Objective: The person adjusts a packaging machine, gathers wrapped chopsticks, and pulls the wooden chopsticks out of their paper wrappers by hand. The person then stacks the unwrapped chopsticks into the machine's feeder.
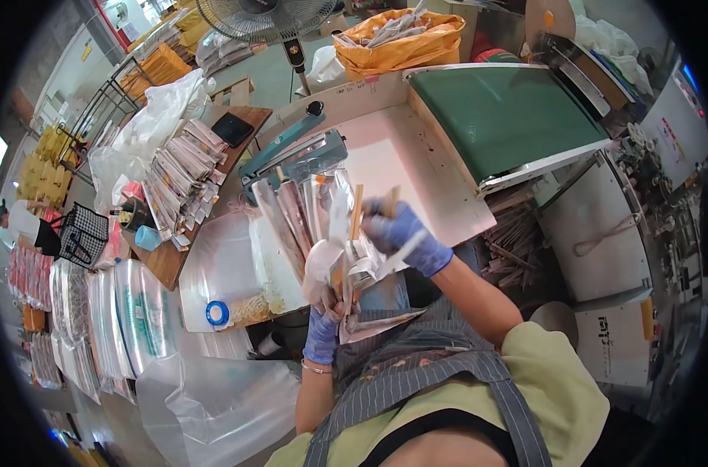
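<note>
My left hand (320, 336), in a purple-blue glove, is closed round the lower end of a bundle of long slim wrapped packets (292, 226). Crumpled white wrapping (323, 268) bulges out above that hand. A light wooden stick (357, 212) stands up among the packets. My right hand (412, 240), gloved alike, is beside the bundle with curled, motion-blurred fingers. From its fingers a short tan stick (393, 201) juts upward. A white strip (401, 255) crosses in front of that glove.
A teal sealing device (295, 156) lies on the pale worktable (385, 163), beside a green conveyor belt (502, 117). More wrapped packets (184, 171) are piled on a wooden board at left. A blue tape roll (217, 313) sits at the table's front-left edge. Plastic sheeting (206, 405) hangs below.
</note>
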The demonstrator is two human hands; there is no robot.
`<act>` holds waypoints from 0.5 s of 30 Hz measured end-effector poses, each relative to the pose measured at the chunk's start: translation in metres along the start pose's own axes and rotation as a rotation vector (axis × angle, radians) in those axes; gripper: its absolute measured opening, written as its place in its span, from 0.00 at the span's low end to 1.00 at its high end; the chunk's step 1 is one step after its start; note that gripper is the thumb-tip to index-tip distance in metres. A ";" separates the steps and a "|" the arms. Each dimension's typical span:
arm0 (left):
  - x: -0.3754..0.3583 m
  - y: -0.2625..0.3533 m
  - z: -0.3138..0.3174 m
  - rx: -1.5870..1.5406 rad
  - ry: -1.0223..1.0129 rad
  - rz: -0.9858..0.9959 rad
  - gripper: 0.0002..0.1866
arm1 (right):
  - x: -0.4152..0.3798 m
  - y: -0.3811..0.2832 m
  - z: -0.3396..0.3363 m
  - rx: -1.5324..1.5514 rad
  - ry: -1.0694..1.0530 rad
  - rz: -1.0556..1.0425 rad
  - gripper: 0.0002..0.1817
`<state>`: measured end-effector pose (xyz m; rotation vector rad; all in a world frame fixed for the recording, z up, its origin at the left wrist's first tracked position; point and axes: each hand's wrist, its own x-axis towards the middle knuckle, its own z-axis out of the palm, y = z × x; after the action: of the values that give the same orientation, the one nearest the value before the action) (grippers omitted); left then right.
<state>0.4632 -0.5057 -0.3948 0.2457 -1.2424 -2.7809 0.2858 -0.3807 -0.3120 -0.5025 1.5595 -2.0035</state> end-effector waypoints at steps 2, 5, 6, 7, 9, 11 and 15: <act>0.000 -0.002 0.001 0.050 0.015 -0.043 0.31 | 0.002 -0.019 -0.003 0.141 -0.052 0.044 0.10; -0.004 0.004 -0.001 0.077 0.006 -0.093 0.31 | 0.013 -0.022 -0.008 -0.011 0.066 0.014 0.09; -0.005 0.005 0.000 0.067 -0.001 -0.105 0.31 | 0.019 -0.029 -0.016 -0.140 0.140 0.031 0.07; -0.004 0.004 0.002 0.120 0.037 -0.061 0.33 | 0.026 -0.028 -0.020 -0.518 0.297 -0.340 0.05; -0.006 0.006 0.003 0.157 0.034 -0.065 0.34 | 0.032 -0.033 -0.024 -1.114 0.442 -0.888 0.03; -0.008 0.011 -0.008 0.113 -0.023 -0.158 0.35 | 0.027 -0.057 -0.021 -1.558 0.417 -1.236 0.02; -0.006 0.009 0.004 0.199 0.088 0.022 0.30 | 0.018 -0.042 -0.031 -1.664 -0.621 -1.207 0.07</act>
<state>0.4685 -0.5081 -0.3847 0.3624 -1.4907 -2.5974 0.2452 -0.3610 -0.2804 -2.7533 2.2809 -0.1760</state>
